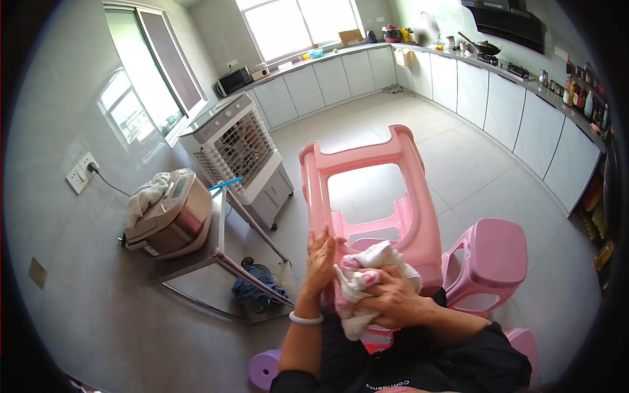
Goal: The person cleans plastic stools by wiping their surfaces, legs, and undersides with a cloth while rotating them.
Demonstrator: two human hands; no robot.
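A pink plastic stool lies tipped in front of my body, its legs pointing away and the floor showing through its open side. My left hand grips its left edge, with a pale bracelet on the wrist. Bunched in my right hand is a white cloth with pink patches. That hand presses the cloth against the near part of the stool, hiding the surface under it. The left fingertips lie close to the cloth.
A second pink stool stands at the right, and a purple stool at lower left. On a metal-framed table sits a rice cooker. Behind it is an air cooler. Cabinets line the far walls.
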